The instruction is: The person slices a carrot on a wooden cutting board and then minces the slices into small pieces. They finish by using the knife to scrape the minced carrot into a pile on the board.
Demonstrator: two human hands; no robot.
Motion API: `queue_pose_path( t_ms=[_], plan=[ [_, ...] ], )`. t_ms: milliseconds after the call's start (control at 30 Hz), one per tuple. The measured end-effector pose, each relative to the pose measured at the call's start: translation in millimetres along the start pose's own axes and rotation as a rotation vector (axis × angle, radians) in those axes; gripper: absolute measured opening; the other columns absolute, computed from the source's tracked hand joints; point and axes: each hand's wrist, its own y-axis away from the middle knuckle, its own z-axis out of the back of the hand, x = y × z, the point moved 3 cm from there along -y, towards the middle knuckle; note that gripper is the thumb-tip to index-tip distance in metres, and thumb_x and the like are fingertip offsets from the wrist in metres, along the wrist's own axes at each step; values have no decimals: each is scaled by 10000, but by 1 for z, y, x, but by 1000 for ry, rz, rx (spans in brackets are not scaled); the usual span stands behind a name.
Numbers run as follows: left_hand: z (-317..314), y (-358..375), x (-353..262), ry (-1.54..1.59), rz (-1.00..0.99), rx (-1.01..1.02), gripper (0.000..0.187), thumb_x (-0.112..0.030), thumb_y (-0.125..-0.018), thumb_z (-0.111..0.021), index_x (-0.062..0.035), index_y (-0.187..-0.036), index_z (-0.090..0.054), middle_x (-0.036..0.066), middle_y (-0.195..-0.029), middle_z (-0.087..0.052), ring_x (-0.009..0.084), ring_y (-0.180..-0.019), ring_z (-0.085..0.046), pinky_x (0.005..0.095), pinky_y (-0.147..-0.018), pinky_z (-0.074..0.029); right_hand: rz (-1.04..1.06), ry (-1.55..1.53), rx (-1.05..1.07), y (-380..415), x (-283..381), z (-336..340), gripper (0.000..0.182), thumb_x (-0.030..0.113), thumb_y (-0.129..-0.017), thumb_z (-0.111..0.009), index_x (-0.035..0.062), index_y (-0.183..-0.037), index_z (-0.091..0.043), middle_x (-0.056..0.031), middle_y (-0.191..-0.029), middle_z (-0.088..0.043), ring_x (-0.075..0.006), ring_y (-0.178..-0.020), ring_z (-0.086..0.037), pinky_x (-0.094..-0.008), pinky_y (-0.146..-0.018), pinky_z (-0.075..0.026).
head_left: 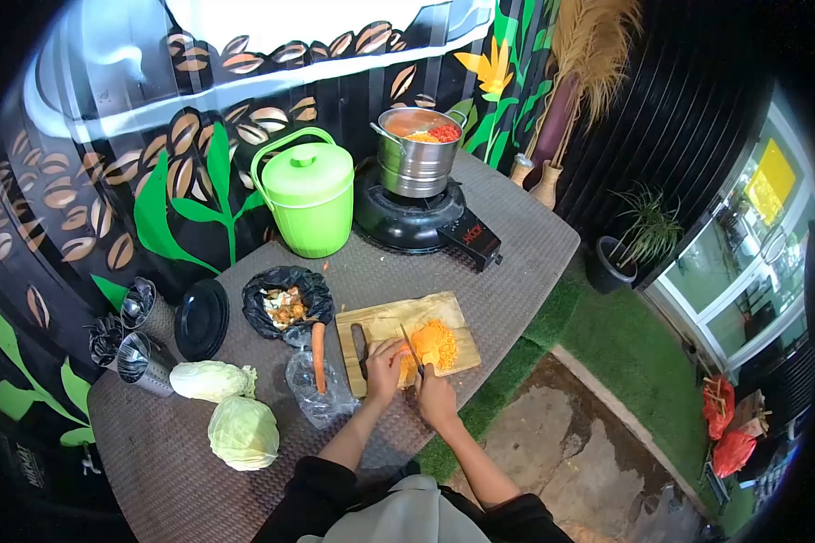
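A wooden cutting board lies near the table's front edge. My right hand is closed round the handle of a knife, whose blade points away from me over the board. Beside the blade, my left hand presses with bent fingers on orange carrot pieces. Right of the knife is a heap of finely cut carrot with larger orange slices on it. A whole carrot rests on a clear plastic bag left of the board.
Cabbage, napa cabbage and utensil holders stand left. Behind are a black bag of peelings, a green lidded bucket, and a steel pot of chopped vegetables on a black stove.
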Motion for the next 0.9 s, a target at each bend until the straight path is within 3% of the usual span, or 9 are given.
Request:
queue_pose_path(
  t_ms=[467, 567, 667, 800, 900],
  plan=[
    [0, -2, 3, -7, -17, 17, 221, -25, -787, -683, 3, -1006, -696, 123, -1059, -670, 250, -937, -577, 300, -686, -544, -24, -4, 59, -36, 5, -18, 327, 294, -954, -443, -22, -1032, -483, -290, -847, -631, -454, -794, -627, -529, -700, -490],
    [1, -2, 0, 19, 8, 21, 219, -25, -789, -679, 2, -1005, -697, 122, -1058, -671, 256, -928, -577, 311, -722, -535, -26, -8, 64, -44, 3, -27, 327, 292, -959, -434, -23, -1029, -482, -298, -835, -628, -457, -798, -626, -532, -701, -488],
    [-3, 0, 8, 25, 17, 12, 218, -24, -787, -678, -1, -1003, -700, 124, -1048, -673, 258, -925, -574, 324, -768, -516, -43, -62, 50, -40, 6, -26, 317, 281, -957, -437, -26, -1023, -480, -298, -815, -626, -459, -792, -625, -534, -700, -488],
    [-4, 0, 9, -29, -69, -28, 244, -5, -750, -710, -21, -993, -707, 98, -1035, -686, 230, -912, -576, 306, -733, -506, -52, -95, 18, -19, 2, -26, 308, 272, -956, -439, -29, -1009, -477, -299, -798, -625, -459, -787, -625, -535, -695, -491],
    [-4, 1, 9, 1, -9, -18, 251, -2, -740, -713, -25, -990, -709, 92, -1034, -687, 235, -910, -578, 316, -759, -505, -61, -62, 26, 4, -6, -27, 308, 270, -956, -440, -30, -1013, -472, -300, -792, -624, -461, -780, -625, -539, -693, -493]
  ],
)
